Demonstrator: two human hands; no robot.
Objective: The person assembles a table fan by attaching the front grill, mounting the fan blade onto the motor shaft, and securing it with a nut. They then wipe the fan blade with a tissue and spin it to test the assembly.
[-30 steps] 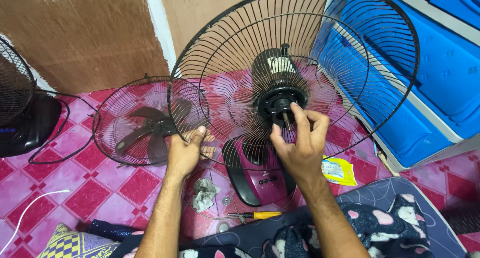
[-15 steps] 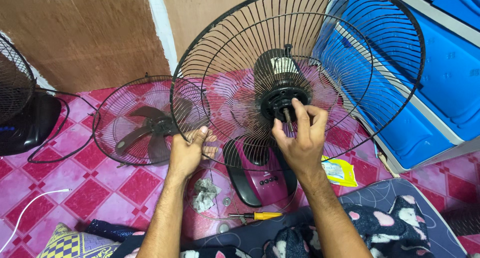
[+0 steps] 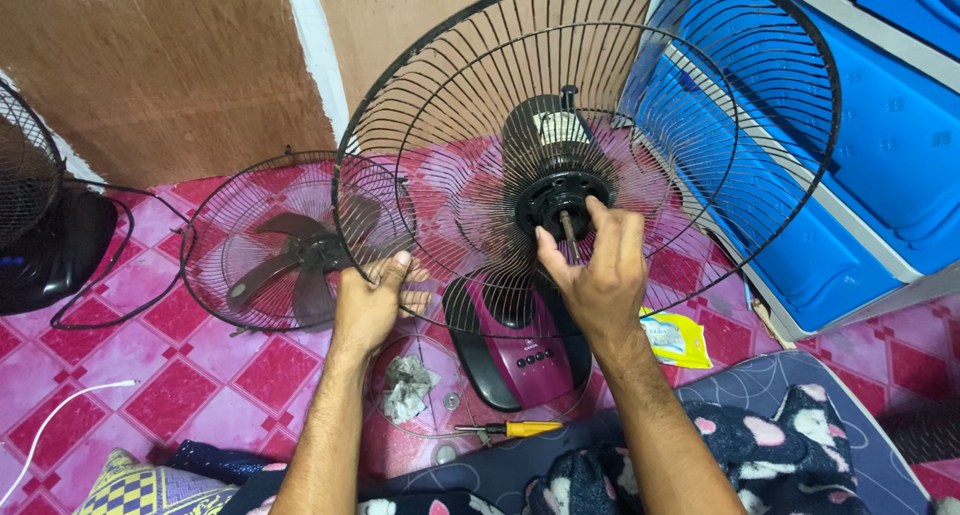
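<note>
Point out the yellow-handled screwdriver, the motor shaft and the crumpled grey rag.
Yellow-handled screwdriver (image 3: 522,429): head view, on the yellow handle.
Motor shaft (image 3: 568,222): head view, on the bare metal rod at the hub.
Crumpled grey rag (image 3: 406,386): head view, on the middle of the wad.

home floor used as fan repair spot: pink tiled floor (image 3: 150,375), patterned blanket (image 3: 790,445), spare fans (image 3: 280,245)

Head camera looks down, close over hands (image 3: 480,295)
</note>
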